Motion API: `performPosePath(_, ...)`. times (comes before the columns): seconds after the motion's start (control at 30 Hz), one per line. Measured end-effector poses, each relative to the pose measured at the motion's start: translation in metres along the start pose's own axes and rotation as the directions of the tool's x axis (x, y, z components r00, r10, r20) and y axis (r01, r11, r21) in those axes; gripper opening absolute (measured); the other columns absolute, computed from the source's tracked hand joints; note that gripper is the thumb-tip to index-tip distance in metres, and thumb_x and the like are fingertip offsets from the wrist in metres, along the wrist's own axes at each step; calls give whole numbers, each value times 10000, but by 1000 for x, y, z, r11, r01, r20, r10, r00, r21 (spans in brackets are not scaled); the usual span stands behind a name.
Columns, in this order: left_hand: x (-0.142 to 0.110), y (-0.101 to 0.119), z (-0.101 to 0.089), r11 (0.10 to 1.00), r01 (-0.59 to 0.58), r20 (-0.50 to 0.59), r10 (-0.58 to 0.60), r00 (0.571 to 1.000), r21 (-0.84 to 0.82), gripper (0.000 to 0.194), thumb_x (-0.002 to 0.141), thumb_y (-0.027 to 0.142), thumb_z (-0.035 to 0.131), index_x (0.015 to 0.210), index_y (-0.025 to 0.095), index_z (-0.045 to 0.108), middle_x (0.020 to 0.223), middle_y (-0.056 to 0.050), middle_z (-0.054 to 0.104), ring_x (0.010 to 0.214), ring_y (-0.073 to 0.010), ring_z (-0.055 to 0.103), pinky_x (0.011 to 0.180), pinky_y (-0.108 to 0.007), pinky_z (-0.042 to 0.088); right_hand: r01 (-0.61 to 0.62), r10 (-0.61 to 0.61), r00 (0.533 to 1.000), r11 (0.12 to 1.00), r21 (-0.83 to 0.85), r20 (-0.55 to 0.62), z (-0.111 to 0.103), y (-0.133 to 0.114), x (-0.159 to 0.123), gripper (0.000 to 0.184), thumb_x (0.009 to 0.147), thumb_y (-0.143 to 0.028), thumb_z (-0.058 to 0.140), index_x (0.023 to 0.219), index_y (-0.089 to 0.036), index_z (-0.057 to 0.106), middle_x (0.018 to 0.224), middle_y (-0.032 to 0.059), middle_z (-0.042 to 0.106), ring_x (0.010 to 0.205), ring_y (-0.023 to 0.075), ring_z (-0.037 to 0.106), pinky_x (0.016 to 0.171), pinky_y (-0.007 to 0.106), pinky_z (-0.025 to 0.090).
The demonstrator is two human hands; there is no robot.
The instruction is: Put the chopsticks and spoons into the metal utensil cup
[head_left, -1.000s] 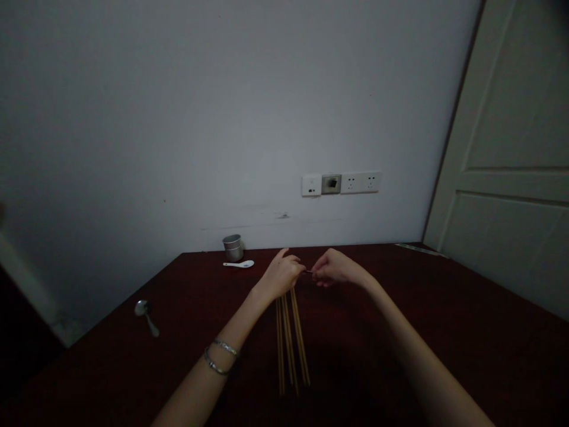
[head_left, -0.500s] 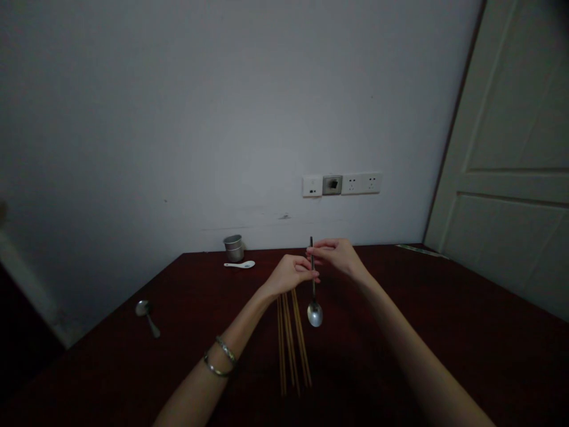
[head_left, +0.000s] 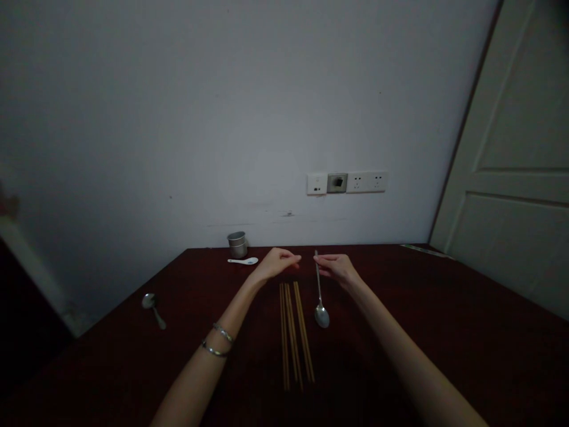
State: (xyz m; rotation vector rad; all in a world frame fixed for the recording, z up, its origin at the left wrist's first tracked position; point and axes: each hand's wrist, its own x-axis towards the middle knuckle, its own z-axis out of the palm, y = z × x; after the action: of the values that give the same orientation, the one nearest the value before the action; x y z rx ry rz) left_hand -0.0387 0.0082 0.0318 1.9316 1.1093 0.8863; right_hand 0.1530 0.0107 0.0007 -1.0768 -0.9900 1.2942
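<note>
A long-handled metal spoon (head_left: 322,315) slants from the upper end of its handle, pinched in my right hand (head_left: 338,268), down to its bowl near the tabletop. I cannot tell if the bowl rests on the wood. My left hand (head_left: 276,262) hovers just left of it, apart from the spoon, its fingers loosely bent and holding nothing. Below and between the hands, several wooden chopsticks (head_left: 293,335) lie lengthwise on the dark red table (head_left: 364,356), the spoon's bowl to their right.
A small metal cup (head_left: 237,245) stands near the wall at the back left, with a white soup spoon (head_left: 243,261) lying before it. Another metal spoon (head_left: 154,310) lies at the left. Wall sockets (head_left: 347,183) sit above the table's back edge, and a panelled door (head_left: 511,225) stands right.
My left hand has let go of the metal spoon and drawn away to the left. The spoon is lower, still pinched in my right hand. The view has shifted slightly.
</note>
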Motion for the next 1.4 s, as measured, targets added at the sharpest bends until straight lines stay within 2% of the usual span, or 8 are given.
performPosePath(0.13,7,-29,-18,991,125,-122,-120,985,35,433,703,496,515,768,91,652,747,-107,679,660,-157,579,539,-224,349,-77,80,997,990,-122,18,3,30,7,69,610,-105,698,622,-72,638,500,7,600,440,71,551,467,175,517)
performPosePath(0.23,9,-50,-24,970,242,-135,-242,961,-13,436,708,497,507,805,91,633,782,-127,680,687,-170,597,539,-225,344,-124,128,992,970,-208,9,8,46,9,75,612,-96,692,608,-89,617,461,-12,582,414,73,543,447,174,507)
performPosePath(0.33,9,-67,-25,957,288,-134,-291,947,-42,445,709,514,495,835,106,620,820,-131,680,744,-189,611,555,-232,344,-178,180,984,953,-244,-14,11,58,12,107,609,-82,689,648,-108,592,453,-26,580,408,86,550,443,195,511)
performPosePath(0.5,9,-82,-26,944,325,-110,-330,938,-60,447,710,534,477,850,129,605,852,-125,680,812,-207,615,580,-248,343,-186,186,982,940,-285,-24,9,73,19,157,597,-94,700,681,-117,569,439,-43,566,393,84,545,430,197,511)
performPosePath(0.67,7,-89,-25,928,366,-91,-371,924,-67,438,713,535,466,840,135,591,872,-126,678,840,-212,616,608,-261,351,-157,160,987,913,-376,-24,6,83,25,158,560,-146,731,604,-112,582,422,-40,557,409,92,561,445,190,518)
performPosePath(0.8,8,-99,-24,921,383,-85,-389,917,-74,430,720,527,462,830,129,583,867,-136,676,809,-207,626,605,-256,352,-132,125,991,839,-528,-50,9,84,26,179,518,-193,756,546,-121,595,460,-13,600,432,110,587,415,163,490)
performPosePath(0.97,12,-110,-24,919,378,-103,-389,916,-107,417,714,509,487,801,115,592,807,-130,682,736,-191,634,587,-240,356,-72,71,997,739,-670,-28,14,78,21,143,547,-197,736,539,-133,610,487,23,630,449,133,610,385,149,445)
performPosePath(1.4,12,-122,-18,896,354,-146,-401,904,-268,223,752,301,556,653,104,592,559,-65,648,559,-131,609,648,-240,447,68,-85,996,442,-894,34,21,73,19,164,542,-210,740,513,-145,592,524,64,641,561,187,646,529,211,464)
